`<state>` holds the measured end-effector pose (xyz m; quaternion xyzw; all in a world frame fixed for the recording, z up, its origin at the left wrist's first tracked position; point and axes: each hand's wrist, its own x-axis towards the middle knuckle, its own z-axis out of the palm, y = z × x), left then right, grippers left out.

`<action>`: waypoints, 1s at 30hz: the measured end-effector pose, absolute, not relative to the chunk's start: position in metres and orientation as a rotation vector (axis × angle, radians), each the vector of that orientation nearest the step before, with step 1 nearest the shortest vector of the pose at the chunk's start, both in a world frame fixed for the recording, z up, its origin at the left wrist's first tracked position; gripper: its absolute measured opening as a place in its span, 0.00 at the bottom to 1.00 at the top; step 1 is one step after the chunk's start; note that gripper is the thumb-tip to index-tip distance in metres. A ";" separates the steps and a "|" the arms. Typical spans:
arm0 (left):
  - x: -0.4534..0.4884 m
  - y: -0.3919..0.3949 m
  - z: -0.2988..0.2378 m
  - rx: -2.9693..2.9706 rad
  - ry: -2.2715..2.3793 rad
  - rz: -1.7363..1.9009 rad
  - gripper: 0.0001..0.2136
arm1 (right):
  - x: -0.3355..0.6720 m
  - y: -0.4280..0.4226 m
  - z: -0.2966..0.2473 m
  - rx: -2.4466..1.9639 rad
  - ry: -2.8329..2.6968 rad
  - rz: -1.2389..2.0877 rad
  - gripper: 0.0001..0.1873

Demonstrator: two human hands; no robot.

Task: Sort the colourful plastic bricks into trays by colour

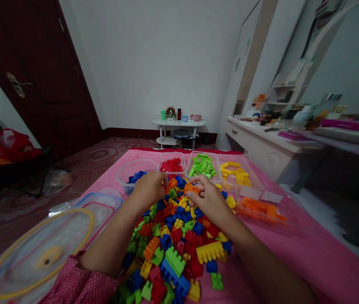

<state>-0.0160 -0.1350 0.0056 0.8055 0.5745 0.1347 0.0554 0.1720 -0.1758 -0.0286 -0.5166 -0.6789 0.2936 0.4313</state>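
Observation:
A large heap of mixed toy building bricks in red, blue, green, yellow and orange lies before me. At its far edge my left hand is closed, fingertips at an orange building brick; the back of the hand hides part of the grip. My right hand pinches another orange building brick between thumb and fingers, just above the heap. Beyond the hands stand clear containers: a round one with blue bricks, then boxes holding red bricks, green bricks and yellow bricks.
Orange bricks fill a clear box at the right. Clear lids with coloured rims lie at the left on the pink cloth. A white dresser stands to the right, and a small white table by the far wall.

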 end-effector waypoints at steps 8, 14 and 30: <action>0.007 -0.148 0.015 1.906 0.868 0.689 0.05 | 0.169 -0.183 -0.013 -1.006 -1.378 1.199 0.23; 0.021 -0.164 0.018 1.957 0.890 0.679 0.13 | 0.178 -0.184 -0.002 -1.184 -1.545 0.980 0.17; 0.001 -0.137 -0.007 2.397 1.198 0.366 0.13 | 0.307 -0.176 0.023 -2.211 -1.898 -0.070 0.14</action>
